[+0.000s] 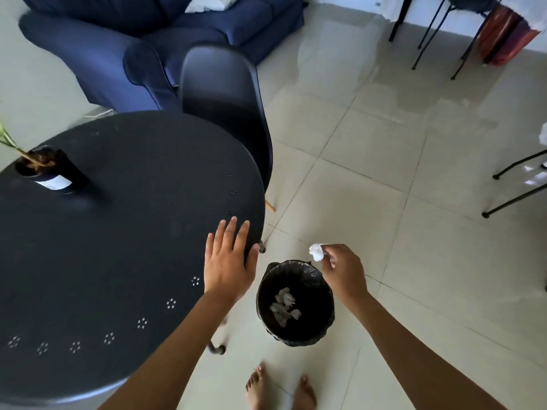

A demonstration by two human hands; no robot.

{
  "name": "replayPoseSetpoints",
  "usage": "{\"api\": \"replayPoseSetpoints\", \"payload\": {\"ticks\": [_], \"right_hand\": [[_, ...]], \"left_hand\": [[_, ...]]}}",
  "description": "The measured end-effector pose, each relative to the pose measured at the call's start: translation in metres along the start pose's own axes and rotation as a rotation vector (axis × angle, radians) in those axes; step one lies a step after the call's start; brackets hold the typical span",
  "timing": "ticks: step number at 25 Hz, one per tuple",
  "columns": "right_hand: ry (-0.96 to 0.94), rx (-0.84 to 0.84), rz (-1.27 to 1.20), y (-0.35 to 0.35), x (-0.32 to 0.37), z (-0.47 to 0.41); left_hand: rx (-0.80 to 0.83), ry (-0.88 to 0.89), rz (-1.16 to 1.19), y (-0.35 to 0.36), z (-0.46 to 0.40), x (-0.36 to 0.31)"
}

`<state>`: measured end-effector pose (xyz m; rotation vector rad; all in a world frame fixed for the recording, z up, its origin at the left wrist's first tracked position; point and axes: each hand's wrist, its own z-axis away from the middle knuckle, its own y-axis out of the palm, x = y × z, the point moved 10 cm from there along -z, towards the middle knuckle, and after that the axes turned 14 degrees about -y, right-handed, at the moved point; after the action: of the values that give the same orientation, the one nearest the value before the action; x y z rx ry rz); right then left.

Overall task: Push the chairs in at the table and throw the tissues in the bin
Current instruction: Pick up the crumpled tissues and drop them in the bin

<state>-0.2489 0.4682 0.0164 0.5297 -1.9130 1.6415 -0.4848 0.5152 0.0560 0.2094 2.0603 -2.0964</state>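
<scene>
My right hand (343, 270) pinches a crumpled white tissue (316, 252) just above the far rim of a small black bin (321, 327) lined with a dark bag. Several crumpled tissues (284, 304) lie inside the bin. My left hand (229, 258) hovers flat with spread fingers over the right edge of the round black table (127, 247). A black chair (225, 105) stands tucked against the table's far right side.
A dark pot with a plant (48, 170) sits on the table's left. A blue sofa (133, 39) stands behind the chair. Black metal chair legs (515, 184) show at the right edge and top right. My bare feet (281, 392) stand on pale floor tiles.
</scene>
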Motion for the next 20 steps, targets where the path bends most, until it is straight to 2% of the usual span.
{"api": "replayPoseSetpoints", "payload": {"ticks": [3,7,11,15,20], "right_hand": [[0.032,0.055,0.017,0.012,0.003,0.003],[0.035,0.157,0.004,0.03,0.006,0.008],[0.033,0.13,-0.034,0.026,0.01,0.012],[0.011,0.006,-0.089,-0.008,0.03,0.013],[-0.049,-0.341,-0.315,-0.107,0.093,0.014]], "left_hand": [[0.141,-0.101,-0.078,0.028,0.0,0.034],[0.121,-0.102,-0.094,0.038,0.006,0.043],[0.1,-0.108,-0.096,0.038,0.005,0.044],[0.09,-0.108,-0.097,0.037,0.006,0.044],[0.105,-0.112,-0.082,0.039,0.006,0.045]]}}
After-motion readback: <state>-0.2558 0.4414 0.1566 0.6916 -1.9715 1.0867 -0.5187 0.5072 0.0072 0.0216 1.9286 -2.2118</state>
